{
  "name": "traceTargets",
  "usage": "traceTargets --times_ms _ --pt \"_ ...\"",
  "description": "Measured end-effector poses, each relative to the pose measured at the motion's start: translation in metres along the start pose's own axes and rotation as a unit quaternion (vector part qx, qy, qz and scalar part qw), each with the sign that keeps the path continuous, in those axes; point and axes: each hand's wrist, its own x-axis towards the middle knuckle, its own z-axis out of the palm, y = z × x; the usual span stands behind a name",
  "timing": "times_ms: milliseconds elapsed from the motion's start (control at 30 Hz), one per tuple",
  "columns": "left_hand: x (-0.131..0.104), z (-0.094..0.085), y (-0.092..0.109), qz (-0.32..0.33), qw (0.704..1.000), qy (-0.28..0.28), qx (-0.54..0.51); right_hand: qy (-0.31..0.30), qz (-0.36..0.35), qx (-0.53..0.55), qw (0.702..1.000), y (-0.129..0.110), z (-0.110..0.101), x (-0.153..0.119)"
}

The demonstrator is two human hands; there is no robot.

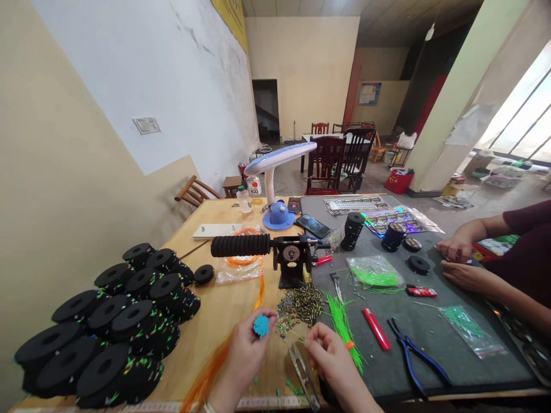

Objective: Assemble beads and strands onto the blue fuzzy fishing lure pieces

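My left hand (pixel 248 350) is closed round a bundle of thin blue pieces (pixel 260 326), whose ends face up. To its right, my right hand (pixel 329 353) has its fingertips pinched together; what they hold, if anything, is too small to name. Between the hands lie silver scissors (pixel 301 370) and a pile of small beads (pixel 301 304). Orange strands (pixel 210 367) run beside my left wrist. Bright green strands (pixel 340 321) with an orange band lie just beyond my right hand. Behind the beads stands a black winding device (pixel 291 261) with a ribbed foam roll (pixel 240 245).
Stacks of black foam spools (pixel 107 321) fill the table's left. A blue lamp (pixel 279 217) stands at the back. Blue pliers (pixel 415 353) and a red tube (pixel 376 329) lie on the grey mat (pixel 365 373). Another person's hands (pixel 465 258) are at the right.
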Motion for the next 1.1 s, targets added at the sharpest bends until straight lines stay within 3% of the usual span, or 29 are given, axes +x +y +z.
traceTargets --times_ms 133,200,300,433,600,733,833,967,1100 --pt "-0.013 -0.002 0.011 0.097 0.993 0.027 0.055 0.015 0.033 0.033 0.999 -0.002 0.001 0.0" --pt "-0.019 0.002 0.019 0.15 0.985 -0.026 0.084 0.018 0.039 0.047 0.998 -0.003 0.003 0.0" --pt "-0.023 0.012 0.027 0.178 0.971 -0.107 0.117 0.012 0.034 0.065 0.997 -0.005 0.006 -0.001" --pt "-0.023 0.024 0.025 0.145 0.976 -0.128 0.099 -0.006 0.02 0.078 0.997 -0.008 0.008 -0.003" --pt "-0.021 0.028 0.019 0.023 0.998 -0.063 -0.019 0.029 -0.059 0.077 0.995 -0.012 0.005 -0.006" --pt "-0.02 0.029 0.013 -0.019 0.993 -0.024 -0.112 -0.05 -0.022 0.079 0.995 -0.009 0.01 -0.008" --pt "-0.021 0.028 0.011 -0.03 0.991 -0.004 -0.131 -0.052 -0.013 0.041 0.998 -0.003 0.012 -0.006" --pt "-0.021 0.025 0.013 -0.048 0.989 -0.031 -0.137 0.005 -0.091 -0.055 0.994 -0.001 0.008 -0.006" --pt "-0.023 0.023 0.016 -0.044 0.992 -0.067 -0.092 0.017 -0.126 -0.144 0.981 -0.003 0.002 -0.009"
